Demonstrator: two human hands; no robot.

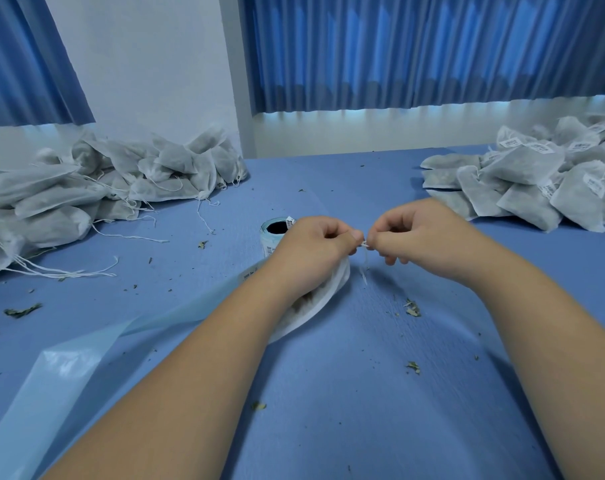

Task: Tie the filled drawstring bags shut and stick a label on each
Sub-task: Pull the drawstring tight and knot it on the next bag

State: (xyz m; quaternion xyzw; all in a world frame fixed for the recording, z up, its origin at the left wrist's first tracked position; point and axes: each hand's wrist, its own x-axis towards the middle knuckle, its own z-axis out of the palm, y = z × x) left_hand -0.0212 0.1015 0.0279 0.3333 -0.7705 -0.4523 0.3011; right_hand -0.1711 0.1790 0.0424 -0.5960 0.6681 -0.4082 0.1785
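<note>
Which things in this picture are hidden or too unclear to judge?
Head view:
Bag: mostly covered by the left hand.
String knot: hidden between fingertips of left and right hand.
Print on the labelled bags: too small.
Label roll: partly behind the left hand.

White stickers (511,143) on the bags (522,164) piled at the right are showing dark barcode-like bars, but no letters or numbers are coming through legibly. The label roll (270,242) at mid-table is carrying similar printed marks, too small to read.
</note>
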